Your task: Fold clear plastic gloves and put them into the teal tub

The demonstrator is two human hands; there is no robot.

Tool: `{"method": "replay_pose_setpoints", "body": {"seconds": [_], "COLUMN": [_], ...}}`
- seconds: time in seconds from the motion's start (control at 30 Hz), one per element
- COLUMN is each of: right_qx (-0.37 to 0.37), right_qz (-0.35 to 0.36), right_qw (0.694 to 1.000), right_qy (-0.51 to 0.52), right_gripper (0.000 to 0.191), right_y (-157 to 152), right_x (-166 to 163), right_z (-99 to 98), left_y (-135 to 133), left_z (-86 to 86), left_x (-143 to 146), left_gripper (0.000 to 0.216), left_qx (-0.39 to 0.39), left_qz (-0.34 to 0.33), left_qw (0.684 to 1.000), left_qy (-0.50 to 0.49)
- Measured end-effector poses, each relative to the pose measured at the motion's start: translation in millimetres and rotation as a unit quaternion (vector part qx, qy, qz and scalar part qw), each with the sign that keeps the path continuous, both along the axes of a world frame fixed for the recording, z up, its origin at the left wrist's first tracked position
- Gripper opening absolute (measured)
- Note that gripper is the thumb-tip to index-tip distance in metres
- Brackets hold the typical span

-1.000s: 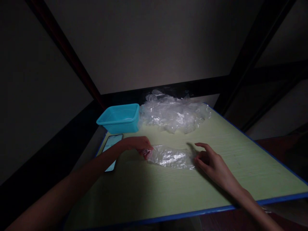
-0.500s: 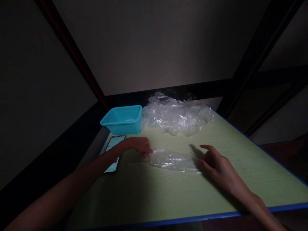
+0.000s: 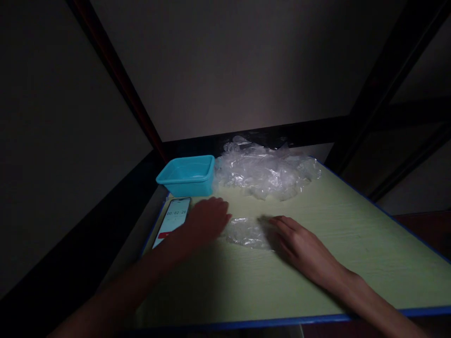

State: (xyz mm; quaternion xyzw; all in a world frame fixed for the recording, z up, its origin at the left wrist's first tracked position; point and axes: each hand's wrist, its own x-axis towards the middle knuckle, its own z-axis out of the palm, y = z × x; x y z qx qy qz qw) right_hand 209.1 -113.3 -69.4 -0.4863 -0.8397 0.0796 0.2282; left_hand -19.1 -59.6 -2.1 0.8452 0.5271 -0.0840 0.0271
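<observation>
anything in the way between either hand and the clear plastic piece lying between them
Nothing visible is. The left hand is at one end of the clear plastic piece, the right hand at the other; contact is unclear. The crumpled plastic pile and blue tub sit farther back.

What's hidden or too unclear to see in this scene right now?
All in the head view:
Clear plastic piece: right end hidden by the right hand.
Left hand: blurred, its own back hiding whether it holds the plastic.
Phone: lower right part behind the left forearm, itself cut off by the bottom edge.
Blue tub: near wall hides part of its floor.
</observation>
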Motion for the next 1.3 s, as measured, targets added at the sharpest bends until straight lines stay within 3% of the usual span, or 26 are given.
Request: {"method": "replay_pose_setpoints", "body": {"seconds": [0.1, 0.2, 0.33, 0.5, 0.67, 0.77, 0.97, 1.13, 1.3], "right_qx": [0.02, 0.039, 0.061, 0.088, 0.118, 0.131, 0.133, 0.114, 0.096], "right_qz": [0.028, 0.032, 0.025, 0.013, 0.018, 0.019, 0.022, 0.04, 0.046], "right_qw": [0.998, 0.994, 0.989, 0.986, 0.985, 0.984, 0.983, 0.985, 0.987], "right_qy": [-0.049, -0.099, -0.133, -0.139, -0.123, -0.117, -0.126, -0.127, -0.124], "right_gripper": [0.045, 0.05, 0.055, 0.058, 0.063, 0.067, 0.075, 0.08, 0.081], "right_y": [2.9, 2.9, 1.2, -0.1, 0.7, 1.4, 3.1, 4.9, 4.8], "right_x": [-11.6, -15.3, -12.4, -9.0, -7.1, -6.5, -5.1, -1.3, 0.1], "right_z": [-10.5, -23.5, -38.0, -49.2, -56.8, -59.1, -59.3, -61.6, -60.4], "left_y": [-10.2, -13.0, -20.4, -28.4, -35.7, -38.1, -27.8, -16.8, -16.8], "left_z": [-17.4, -38.8, -58.5, -56.8, -64.3, -73.7, -70.7, -59.4, -49.0], "left_x": [9.5, 14.5, 17.7, -10.3, -61.8, -76.3, -80.2, -80.2, -91.3], "left_gripper": [0.039, 0.065, 0.078, 0.068, 0.045, 0.025, 0.014, 0.014, 0.014], "left_qx": [-0.002, -0.018, 0.005, 0.028, 0.027, 0.006, -0.011, -0.083, -0.095], "left_qz": [-0.217, -0.294, -0.264, -0.212, -0.038, 0.025, 0.045, 0.037, 0.068], "left_qw": [0.975, 0.954, 0.961, 0.97, 0.98, 0.967, 0.947, 0.962, 0.975], "left_qy": [-0.052, -0.061, -0.085, -0.112, -0.195, -0.254, -0.318, -0.258, -0.189]}}
